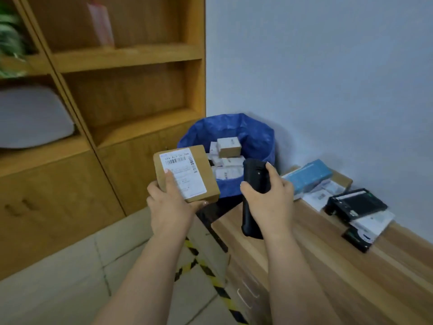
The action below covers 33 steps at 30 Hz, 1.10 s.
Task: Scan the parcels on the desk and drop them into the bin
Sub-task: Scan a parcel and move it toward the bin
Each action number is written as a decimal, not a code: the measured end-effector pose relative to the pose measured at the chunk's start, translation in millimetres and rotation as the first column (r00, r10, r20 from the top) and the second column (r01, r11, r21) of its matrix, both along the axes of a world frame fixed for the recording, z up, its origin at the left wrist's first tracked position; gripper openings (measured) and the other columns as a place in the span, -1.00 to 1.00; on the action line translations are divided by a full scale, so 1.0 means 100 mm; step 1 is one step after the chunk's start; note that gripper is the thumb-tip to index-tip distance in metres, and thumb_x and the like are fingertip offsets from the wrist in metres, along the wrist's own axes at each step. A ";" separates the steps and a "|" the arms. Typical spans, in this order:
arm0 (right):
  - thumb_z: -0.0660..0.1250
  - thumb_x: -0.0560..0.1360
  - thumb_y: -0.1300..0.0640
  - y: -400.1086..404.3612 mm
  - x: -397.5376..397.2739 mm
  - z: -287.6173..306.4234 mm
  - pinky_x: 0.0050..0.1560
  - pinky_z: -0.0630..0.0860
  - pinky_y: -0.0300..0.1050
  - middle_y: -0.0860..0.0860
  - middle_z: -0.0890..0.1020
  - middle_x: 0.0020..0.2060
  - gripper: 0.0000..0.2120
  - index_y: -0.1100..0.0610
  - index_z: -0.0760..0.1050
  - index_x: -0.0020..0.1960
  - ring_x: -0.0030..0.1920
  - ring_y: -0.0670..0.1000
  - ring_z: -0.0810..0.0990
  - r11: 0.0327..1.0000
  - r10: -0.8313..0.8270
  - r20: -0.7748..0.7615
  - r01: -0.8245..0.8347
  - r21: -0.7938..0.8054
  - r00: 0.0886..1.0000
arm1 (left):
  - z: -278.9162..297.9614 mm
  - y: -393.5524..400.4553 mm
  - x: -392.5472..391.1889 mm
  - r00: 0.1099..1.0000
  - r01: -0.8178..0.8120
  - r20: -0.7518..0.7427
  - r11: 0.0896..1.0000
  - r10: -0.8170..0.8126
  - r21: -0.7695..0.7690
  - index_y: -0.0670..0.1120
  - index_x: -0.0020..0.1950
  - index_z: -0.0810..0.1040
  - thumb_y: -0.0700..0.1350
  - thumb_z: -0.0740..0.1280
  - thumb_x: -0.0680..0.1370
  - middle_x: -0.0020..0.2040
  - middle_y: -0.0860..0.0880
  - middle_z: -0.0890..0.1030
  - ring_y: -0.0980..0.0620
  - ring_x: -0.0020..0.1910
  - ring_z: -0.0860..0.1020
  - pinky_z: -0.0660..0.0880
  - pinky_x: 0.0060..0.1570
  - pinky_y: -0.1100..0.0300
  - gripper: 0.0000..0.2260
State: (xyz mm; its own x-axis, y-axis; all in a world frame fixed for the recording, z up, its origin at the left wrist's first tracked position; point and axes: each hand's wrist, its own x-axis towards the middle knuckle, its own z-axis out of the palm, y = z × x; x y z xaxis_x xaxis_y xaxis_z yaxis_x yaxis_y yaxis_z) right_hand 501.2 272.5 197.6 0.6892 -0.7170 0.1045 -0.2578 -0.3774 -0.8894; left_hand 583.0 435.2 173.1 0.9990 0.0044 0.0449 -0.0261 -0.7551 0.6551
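**A:** What have you got, counted, left to right?

**B:** One brown parcel in my left hand, one black scanner in my right hand, and one bin with a blue liner at twelve o'clock behind both. Inside it I count at least five small boxes; blur hides any more. On the desk at three o'clock lie one blue box, one black box and a few white and brown packets I cannot count surely.

**A:** How do your fingers sit?

**B:** My left thumb presses the white label on top, and my fingers curl under the near edge. The parcel tilts, label up. My right fingers wrap the scanner's middle, with its head pointing to twelve o'clock.

**A:** Anything around?

**B:** A wooden shelf unit at ten o'clock. The parcel covers the bin's left rim, and the scanner overlaps its front.
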 end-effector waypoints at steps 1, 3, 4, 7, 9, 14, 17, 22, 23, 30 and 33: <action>0.43 0.46 -0.08 0.17 0.14 0.00 0.04 0.31 -0.14 -0.02 0.31 0.31 -0.30 -0.18 0.24 0.53 0.14 -0.01 0.43 1.000 0.023 0.005 -0.023 0.003 1.000 | 0.02 0.16 0.09 1.000 -0.010 0.015 1.000 0.010 0.012 0.09 0.58 -0.08 0.21 0.54 0.36 0.44 -0.12 0.05 -0.18 0.34 0.20 0.34 0.29 -0.10 0.02; 0.43 0.48 -0.06 0.47 0.41 -0.01 0.03 0.26 -0.19 -0.01 0.29 0.35 -0.30 -0.17 0.23 0.54 0.09 -0.07 0.36 0.998 0.065 -0.004 -0.065 0.015 0.998 | 0.06 0.45 0.26 0.998 -0.048 0.043 0.999 0.047 0.018 0.09 0.58 -0.07 0.19 0.54 0.36 0.45 -0.12 0.05 -0.17 0.36 0.19 0.36 0.27 -0.09 0.01; 0.43 0.48 -0.07 0.60 0.53 -0.02 0.04 0.27 -0.18 -0.01 0.28 0.37 -0.29 -0.17 0.21 0.55 0.12 -0.05 0.38 0.996 0.090 -0.014 -0.090 0.017 0.996 | 0.09 0.57 0.33 0.997 -0.067 0.046 0.998 0.067 0.016 0.10 0.58 -0.06 0.18 0.55 0.36 0.46 -0.12 0.04 -0.17 0.37 0.18 0.36 0.27 -0.09 0.01; 0.40 0.47 -0.15 0.93 0.88 -0.10 0.05 0.37 -0.07 -0.03 0.26 0.36 -0.28 -0.21 0.18 0.55 0.22 0.03 0.45 0.987 0.161 -0.058 -0.162 -0.009 0.985 | 0.10 0.90 0.53 0.992 -0.119 0.045 0.993 0.118 0.023 0.10 0.59 -0.06 0.18 0.56 0.35 0.49 -0.12 0.03 -0.16 0.42 0.15 0.36 0.28 -0.12 0.03; 0.40 0.46 -0.16 1.08 1.12 -0.14 0.02 0.38 -0.06 -0.04 0.27 0.35 -0.28 -0.22 0.17 0.55 0.13 -0.03 0.42 0.978 0.206 -0.070 -0.208 -0.027 0.976 | 0.08 1.05 0.68 0.987 -0.155 0.058 0.987 0.153 0.031 0.09 0.59 -0.05 0.18 0.56 0.35 0.50 -0.14 0.04 -0.17 0.42 0.16 0.36 0.30 -0.11 0.03; 0.41 0.47 -0.16 1.32 1.83 -0.21 0.01 0.35 -0.09 -0.04 0.29 0.35 -0.28 -0.20 0.18 0.55 0.20 -0.01 0.46 0.949 0.305 -0.080 -0.310 -0.064 0.949 | 0.04 1.30 1.21 0.964 -0.254 0.087 0.966 0.250 0.048 0.07 0.59 -0.02 0.18 0.56 0.33 0.49 -0.17 0.07 -0.19 0.41 0.19 0.35 0.32 -0.09 0.03; 0.40 0.47 -0.17 1.34 2.34 -0.21 0.03 0.37 -0.06 -0.04 0.29 0.36 -0.28 -0.20 0.18 0.55 0.25 0.02 0.45 0.939 0.331 -0.064 -0.336 -0.073 0.941 | 0.05 1.35 1.65 0.950 -0.307 0.081 0.950 0.302 0.054 0.09 0.59 -0.04 0.19 0.56 0.34 0.49 -0.14 0.07 -0.18 0.41 0.19 0.38 0.28 -0.09 0.03; 0.40 0.45 -0.19 1.19 3.25 -0.16 0.05 0.43 -0.05 -0.06 0.27 0.38 -0.26 -0.21 0.17 0.55 0.26 0.01 0.46 0.932 0.356 0.002 -0.355 -0.078 0.934 | 0.11 1.23 2.46 0.936 -0.344 0.094 0.938 0.338 0.052 0.13 0.58 -0.04 0.19 0.56 0.33 0.50 -0.11 0.06 -0.17 0.43 0.18 0.41 0.27 -0.12 0.03; 0.39 0.45 -0.20 1.15 3.40 -0.17 0.04 0.43 -0.06 -0.05 0.27 0.38 -0.26 -0.21 0.17 0.55 0.25 0.01 0.46 0.930 0.359 0.000 -0.358 -0.084 0.933 | 0.11 1.18 2.60 0.936 -0.346 0.090 0.937 0.341 0.047 0.13 0.58 -0.04 0.19 0.56 0.33 0.50 -0.11 0.06 -0.17 0.44 0.17 0.40 0.28 -0.12 0.03; 0.39 0.47 -0.19 0.74 4.12 -0.37 0.05 0.40 -0.05 -0.06 0.27 0.37 -0.27 -0.22 0.16 0.55 0.23 0.01 0.46 0.954 0.296 -0.088 -0.299 -0.029 0.951 | -0.04 0.78 3.35 0.969 -0.243 0.051 0.968 0.240 0.066 0.12 0.59 -0.07 0.15 0.55 0.36 0.52 -0.07 0.01 -0.15 0.47 0.13 0.34 0.35 -0.13 0.02; 0.41 0.46 -0.16 0.50 4.39 -0.46 0.13 0.41 -0.03 -0.05 0.27 0.36 -0.27 -0.21 0.18 0.55 0.24 0.02 0.45 0.974 0.228 -0.090 -0.228 0.004 0.970 | -0.13 0.55 3.78 0.985 -0.170 0.033 0.983 0.169 0.061 0.12 0.59 -0.11 0.17 0.55 0.36 0.53 -0.09 -0.01 -0.16 0.48 0.11 0.31 0.38 -0.12 0.03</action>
State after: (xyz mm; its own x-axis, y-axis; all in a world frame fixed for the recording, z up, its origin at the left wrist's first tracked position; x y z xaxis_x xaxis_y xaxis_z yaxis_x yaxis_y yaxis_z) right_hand 940.5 322.8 151.6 0.8412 -0.5393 0.0390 -0.2426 -0.4409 -0.8642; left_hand 960.7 490.5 160.5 0.9824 0.1698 0.0783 0.0882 -0.7902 0.6065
